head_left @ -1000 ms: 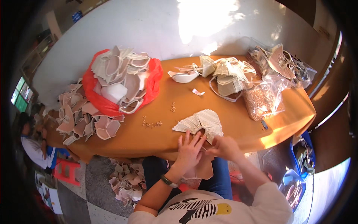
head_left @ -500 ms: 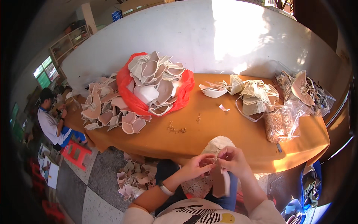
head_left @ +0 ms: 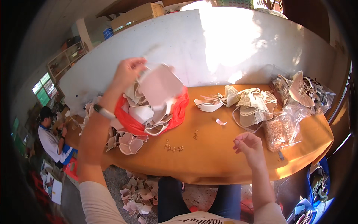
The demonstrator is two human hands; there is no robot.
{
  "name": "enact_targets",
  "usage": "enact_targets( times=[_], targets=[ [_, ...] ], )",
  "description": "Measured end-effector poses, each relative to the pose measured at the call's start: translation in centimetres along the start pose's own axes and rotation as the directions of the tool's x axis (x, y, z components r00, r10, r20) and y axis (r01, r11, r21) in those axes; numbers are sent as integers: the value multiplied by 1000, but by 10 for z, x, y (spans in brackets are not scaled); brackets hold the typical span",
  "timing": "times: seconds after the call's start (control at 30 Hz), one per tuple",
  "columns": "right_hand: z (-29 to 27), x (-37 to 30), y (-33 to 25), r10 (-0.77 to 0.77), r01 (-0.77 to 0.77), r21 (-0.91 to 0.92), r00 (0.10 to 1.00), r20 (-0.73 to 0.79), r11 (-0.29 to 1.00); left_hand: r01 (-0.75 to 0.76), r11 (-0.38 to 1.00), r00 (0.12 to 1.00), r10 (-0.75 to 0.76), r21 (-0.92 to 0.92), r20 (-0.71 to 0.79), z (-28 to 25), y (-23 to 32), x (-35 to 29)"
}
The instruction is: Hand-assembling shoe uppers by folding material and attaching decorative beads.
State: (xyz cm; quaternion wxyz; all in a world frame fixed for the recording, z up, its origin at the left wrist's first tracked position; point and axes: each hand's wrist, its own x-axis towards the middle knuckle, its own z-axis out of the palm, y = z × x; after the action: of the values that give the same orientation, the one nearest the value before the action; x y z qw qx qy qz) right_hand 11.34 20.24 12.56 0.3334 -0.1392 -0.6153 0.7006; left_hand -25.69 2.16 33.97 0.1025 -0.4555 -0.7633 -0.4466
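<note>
Raised at the left, my left hand [head_left: 131, 71] has its fingers closed at the edge of a pale pink shoe upper [head_left: 162, 85], smeared by motion, with a thin blurred strap above it. It hangs over a heap of cream and pink uppers [head_left: 141, 114] in a red plastic bag [head_left: 178, 116]. My right hand [head_left: 250, 147] hovers over the table's front right part, fingers loosely curled, nothing visible in them. Small gold buckle-like pieces [head_left: 173, 148] lie in a loose cluster, a smaller cluster [head_left: 195, 134] beyond them.
More uppers [head_left: 130, 142] lie left of the bag, and strapped ones [head_left: 253, 108] at the right. A clear bag of gold pieces [head_left: 281, 130] rests on the orange-covered table [head_left: 209, 164]. Uppers [head_left: 140, 194] cover floor near my legs. Far left, another person [head_left: 52, 134] sits working.
My hands have parted. The left one has swung up and left over the red bag with the upper, which was between both hands at my lap. The right has moved right over the table.
</note>
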Motion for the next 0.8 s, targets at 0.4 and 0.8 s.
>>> enact_targets(
  times=[0.4,0.8],
  targets=[
    [105,287,91,114,-48,-605,991,71,795,-154,591,988,105,792,114,54,-172,73],
    [176,499,18,-518,144,-834,835,-187,533,-570,515,819,298,640,490,90,-177,35]
  ],
)
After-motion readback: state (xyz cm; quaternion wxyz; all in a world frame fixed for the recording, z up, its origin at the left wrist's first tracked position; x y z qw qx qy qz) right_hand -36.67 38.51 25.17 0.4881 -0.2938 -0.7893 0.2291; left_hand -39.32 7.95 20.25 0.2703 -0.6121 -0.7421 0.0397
